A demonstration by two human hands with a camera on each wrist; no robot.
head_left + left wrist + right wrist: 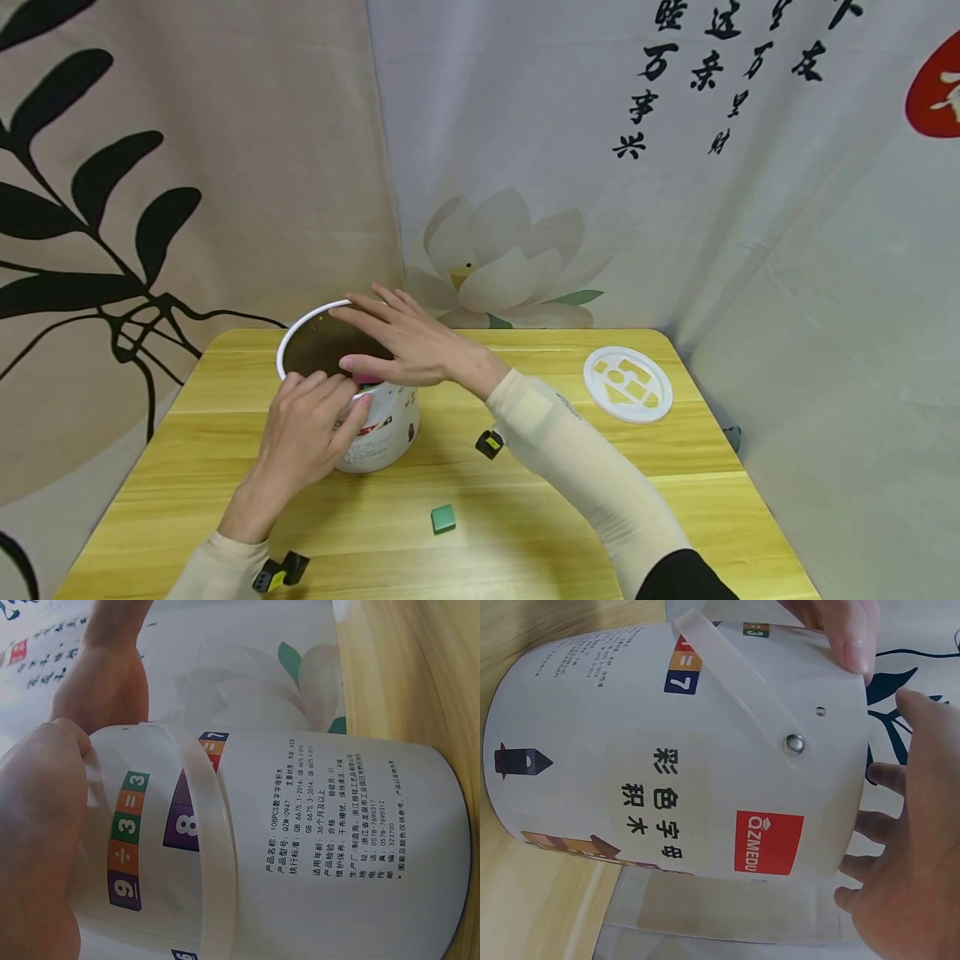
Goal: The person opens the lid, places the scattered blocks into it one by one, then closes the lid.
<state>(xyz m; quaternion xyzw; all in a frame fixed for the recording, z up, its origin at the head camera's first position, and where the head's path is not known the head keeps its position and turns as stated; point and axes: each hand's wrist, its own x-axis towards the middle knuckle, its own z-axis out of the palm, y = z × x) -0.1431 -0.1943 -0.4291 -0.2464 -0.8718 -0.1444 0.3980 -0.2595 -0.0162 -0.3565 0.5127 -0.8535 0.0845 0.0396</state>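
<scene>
A white printed bucket (381,446) of toy blocks stands on the table with its mouth uncovered. My left hand (311,421) grips its near rim, fingers over the edge and thumb on the outer wall (727,787). Over the mouth hovers my right hand (416,342), its fingers spread and fairly straight, with nothing held. A bit of something pink (365,378) shows inside under the right hand; most of the interior is hidden. On the table in front of the bucket lies a small green block (443,519).
A round white lid (637,413) with shaped cutouts lies at the right of the wooden table (525,517). Printed cloth (510,125) hangs behind the table's back edge. The bucket's pale plastic handle (217,847) hangs down its side.
</scene>
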